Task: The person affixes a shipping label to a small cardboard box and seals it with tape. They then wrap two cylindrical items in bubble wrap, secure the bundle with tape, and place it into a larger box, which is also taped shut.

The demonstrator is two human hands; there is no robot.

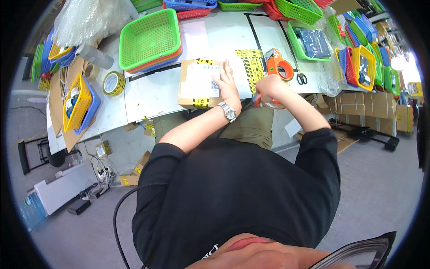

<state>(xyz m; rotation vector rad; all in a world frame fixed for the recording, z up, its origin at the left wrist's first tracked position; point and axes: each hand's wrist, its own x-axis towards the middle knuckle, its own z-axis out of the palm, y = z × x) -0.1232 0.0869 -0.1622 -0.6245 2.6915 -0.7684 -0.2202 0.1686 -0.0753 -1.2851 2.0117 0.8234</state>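
Left hand (229,91): fingers extended, against labelled cardboard carton (197,84) | Right hand (270,88): fingers curled, pinching cannot be told | Orange tape dispenser (274,63): just beyond

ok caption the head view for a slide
Left hand resting on a labelled brown cardboard box, right hand curled near an orange tape dispenser.

The way was free at the left and narrow at the right.
Between the tape roll (113,83) and the carton (188,86), bare table (150,96) allowed passing. On the other side, the right hand (268,88), orange tape dispenser (275,63) and scissors (302,79) were obstacles.
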